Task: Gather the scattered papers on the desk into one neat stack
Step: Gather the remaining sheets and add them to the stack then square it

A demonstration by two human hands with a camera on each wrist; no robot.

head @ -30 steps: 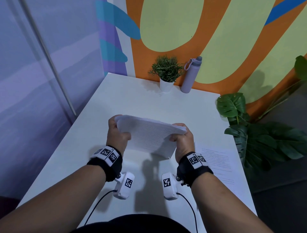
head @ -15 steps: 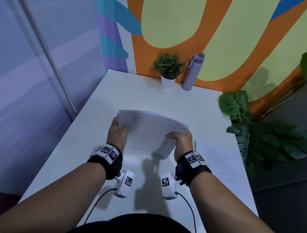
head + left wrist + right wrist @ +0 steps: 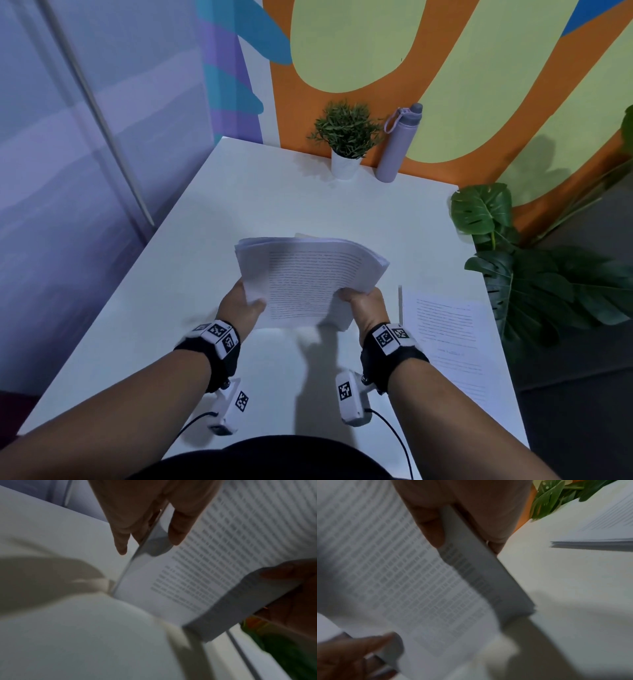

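Our left hand (image 3: 241, 305) grips the left edge of the paper stack (image 3: 310, 277), thumb on the printed top sheet; our right hand (image 3: 368, 305) grips its right edge. We hold the stack tilted above the white desk (image 3: 274, 205). The wrist views add the stack's thick side edges, pinched between thumb and fingers (image 3: 121, 546). More printed sheets (image 3: 448, 339) lie flat on the desk near our right hand. A potted plant (image 3: 346, 137) and bottle (image 3: 397, 144) stand at the far edge.

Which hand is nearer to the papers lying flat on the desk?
Right. The right hand grips the held bundle just beside the flat papers; the left hand grips the bundle's far side.
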